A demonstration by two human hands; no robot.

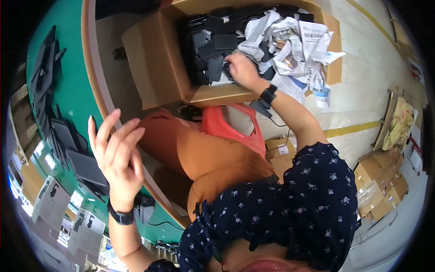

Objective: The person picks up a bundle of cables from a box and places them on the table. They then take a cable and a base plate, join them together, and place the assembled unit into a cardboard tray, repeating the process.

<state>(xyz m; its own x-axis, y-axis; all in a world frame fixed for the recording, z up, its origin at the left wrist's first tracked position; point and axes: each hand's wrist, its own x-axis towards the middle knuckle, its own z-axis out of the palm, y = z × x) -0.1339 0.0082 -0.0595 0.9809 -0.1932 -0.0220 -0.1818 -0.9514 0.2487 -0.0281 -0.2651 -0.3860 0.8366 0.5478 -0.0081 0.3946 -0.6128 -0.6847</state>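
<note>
A: Can you see what my right hand (242, 68) has hold of?

B: No. Your fingertips sink among the black parts (210, 45), out of sight.

A: Noted. The cardboard box (156, 59) is cut off at the far edge, and crumpled newspaper (290, 41) covers its right half.

B: And the stack on the green table (72, 86), far left?

A: Dark flat items, too bent and blurred near the rim to identify.

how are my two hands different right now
The left hand is raised in the air, open, fingers spread, holding nothing. The right hand reaches down into the cardboard box, fingers curled onto the black parts beside the crumpled newspaper. The left hand hangs over the green table's edge; the right is stretched farther away. Both wrists wear a black band.
</note>
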